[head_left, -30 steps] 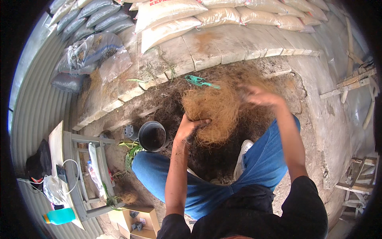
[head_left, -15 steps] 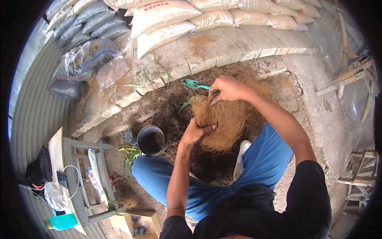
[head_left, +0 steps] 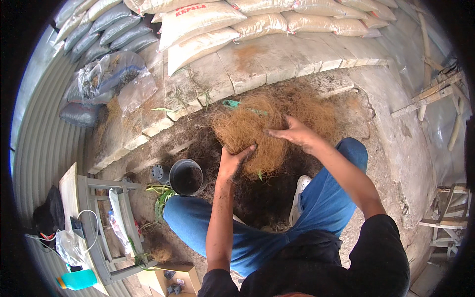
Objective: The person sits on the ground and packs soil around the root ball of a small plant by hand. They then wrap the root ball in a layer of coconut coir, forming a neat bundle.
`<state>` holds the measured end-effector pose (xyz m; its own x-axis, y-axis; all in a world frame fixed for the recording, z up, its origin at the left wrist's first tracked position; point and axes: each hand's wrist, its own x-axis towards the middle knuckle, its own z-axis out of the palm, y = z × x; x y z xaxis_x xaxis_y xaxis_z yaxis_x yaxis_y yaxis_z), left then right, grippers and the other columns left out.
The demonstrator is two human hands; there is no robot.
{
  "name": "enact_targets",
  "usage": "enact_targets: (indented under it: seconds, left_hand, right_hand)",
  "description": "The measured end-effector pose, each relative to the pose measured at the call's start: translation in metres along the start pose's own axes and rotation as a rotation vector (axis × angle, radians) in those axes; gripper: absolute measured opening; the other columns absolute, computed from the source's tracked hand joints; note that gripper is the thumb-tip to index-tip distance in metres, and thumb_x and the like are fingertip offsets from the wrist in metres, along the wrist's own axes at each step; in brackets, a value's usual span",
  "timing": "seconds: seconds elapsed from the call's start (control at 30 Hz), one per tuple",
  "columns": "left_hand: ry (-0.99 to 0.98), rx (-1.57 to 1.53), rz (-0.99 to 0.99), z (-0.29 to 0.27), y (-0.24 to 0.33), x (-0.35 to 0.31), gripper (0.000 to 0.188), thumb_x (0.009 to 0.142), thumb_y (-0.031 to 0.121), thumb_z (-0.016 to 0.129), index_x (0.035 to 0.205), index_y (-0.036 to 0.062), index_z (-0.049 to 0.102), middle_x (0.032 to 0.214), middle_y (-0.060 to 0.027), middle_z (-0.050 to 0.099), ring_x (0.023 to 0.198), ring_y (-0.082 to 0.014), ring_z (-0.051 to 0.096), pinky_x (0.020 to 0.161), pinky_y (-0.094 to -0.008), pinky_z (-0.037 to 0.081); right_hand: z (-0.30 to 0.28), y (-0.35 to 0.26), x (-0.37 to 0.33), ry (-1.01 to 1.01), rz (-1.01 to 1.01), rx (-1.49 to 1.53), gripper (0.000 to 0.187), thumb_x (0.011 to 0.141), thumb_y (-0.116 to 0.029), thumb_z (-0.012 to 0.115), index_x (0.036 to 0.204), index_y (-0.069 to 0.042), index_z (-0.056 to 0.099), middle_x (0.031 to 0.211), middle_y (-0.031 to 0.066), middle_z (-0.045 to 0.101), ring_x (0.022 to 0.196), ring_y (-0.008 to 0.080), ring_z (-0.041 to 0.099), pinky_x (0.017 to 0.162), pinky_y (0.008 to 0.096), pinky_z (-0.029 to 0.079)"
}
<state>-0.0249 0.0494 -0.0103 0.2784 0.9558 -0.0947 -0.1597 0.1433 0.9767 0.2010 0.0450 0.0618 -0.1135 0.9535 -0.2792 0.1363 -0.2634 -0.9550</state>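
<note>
A loose, tangled bundle of brown coconut fibre (head_left: 247, 129) is held up over the dark soil between my two hands. My left hand (head_left: 232, 161) grips its near left side, thumb on top and the other fingers hidden underneath. On the right side, my right hand (head_left: 300, 134) cups the fibre with thumb and forefinger spread around its edge; its remaining fingers are partly hidden. A small green leaf (head_left: 260, 175) pokes out at the bundle's near edge. Behind the fibre lies a green hand trowel (head_left: 231, 103), mostly covered from view.
A black plant pot (head_left: 186, 177) holding dark soil stands by my left knee, with a small grey pot (head_left: 160, 173) beside it. Further left are a grey bench (head_left: 89, 198) and a cardboard box (head_left: 157, 278). Filled sacks (head_left: 203, 24) are stacked along the concrete ledge (head_left: 247, 74).
The fibre bundle has been turned and shifted left, now covering much of the trowel. My right hand has moved nearer and right, its fingers spreading from a pinch.
</note>
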Motion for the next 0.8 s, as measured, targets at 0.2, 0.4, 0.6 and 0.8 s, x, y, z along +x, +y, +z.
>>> enact_targets:
  seconds: [0.2,0.4,0.6,0.8]
  left_hand:
    - [0.135,-0.190,-0.135,0.020,0.027,-0.013,0.045,0.080,0.013,0.078,0.118,-0.0028,0.058,0.105,-0.0096,0.067,0.091,-0.0206,0.066,0.082,-0.0324,0.053]
    - [0.335,-0.149,-0.072,0.026,0.011,-0.009,0.046,0.082,0.017,0.077,0.119,-0.0020,0.057,0.109,-0.0110,0.065,0.090,-0.0219,0.066,0.077,-0.0360,0.056]
    - [0.330,-0.293,-0.089,0.020,0.009,-0.008,0.036,0.084,0.014,0.075,0.113,-0.0035,0.061,0.103,-0.0104,0.067,0.087,-0.0191,0.066,0.074,-0.0334,0.055]
    - [0.335,-0.388,-0.076,0.024,0.011,-0.007,0.034,0.085,0.013,0.074,0.111,-0.0049,0.061,0.103,-0.0111,0.067,0.087,-0.0197,0.066,0.074,-0.0338,0.056]
  right_hand:
    - [0.006,0.041,0.015,0.056,-0.186,-0.019,0.043,0.081,-0.005,0.075,0.119,0.007,0.057,0.108,0.0101,0.068,0.095,0.0147,0.065,0.087,0.0310,0.052]
    - [0.031,0.030,0.005,0.057,-0.261,0.094,0.038,0.077,-0.003,0.078,0.111,0.006,0.061,0.104,0.0098,0.069,0.093,0.0140,0.064,0.084,0.0306,0.052]
    - [0.016,0.048,0.011,0.076,-0.185,0.144,0.035,0.078,0.000,0.076,0.109,0.008,0.062,0.102,0.0122,0.070,0.092,0.0168,0.067,0.084,0.0305,0.053]
    - [0.005,0.048,0.012,0.140,-0.205,0.164,0.038,0.075,-0.009,0.081,0.106,0.006,0.064,0.098,0.0099,0.070,0.087,0.0148,0.064,0.078,0.0297,0.050]
